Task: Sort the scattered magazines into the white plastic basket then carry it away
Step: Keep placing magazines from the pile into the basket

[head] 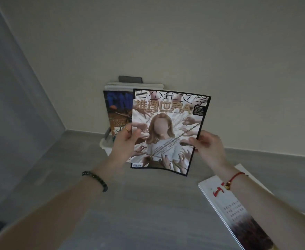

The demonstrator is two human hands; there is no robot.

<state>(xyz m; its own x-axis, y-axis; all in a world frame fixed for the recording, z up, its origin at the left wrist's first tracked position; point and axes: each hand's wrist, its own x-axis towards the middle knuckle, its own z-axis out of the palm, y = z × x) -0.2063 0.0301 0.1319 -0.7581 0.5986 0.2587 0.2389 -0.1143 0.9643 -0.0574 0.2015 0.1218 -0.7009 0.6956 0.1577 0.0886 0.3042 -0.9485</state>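
Both hands are on one glossy black-bordered magazine with a long-haired figure and chains on the cover (pixel 167 130), held up in the air, cover facing the camera. The left hand (pixel 123 143) pinches its edge at about 9 o'clock, thumb on the front and fingers tucked behind. The right hand (pixel 207 147) grips the opposite edge at about 4 o'clock the same way.

Right behind it, peeking out at 9 o'clock of the held copy, is the white plastic basket (pixel 105 145), sitting on the grey floor (pixel 148 204) against the cream wall (pixel 166 42). A dark blue and orange magazine (pixel 118 112) stands upright in it, with a few white-edged magazines (pixel 135 85) behind that.

Down at 4 o'clock in the view, a small stack of white magazines with a red character on top (pixel 227 204) lies flat on the floor, partly under the right forearm.

There's a dark bead bracelet (pixel 95 179) on the left wrist and a red string bracelet (pixel 235 176) on the right.
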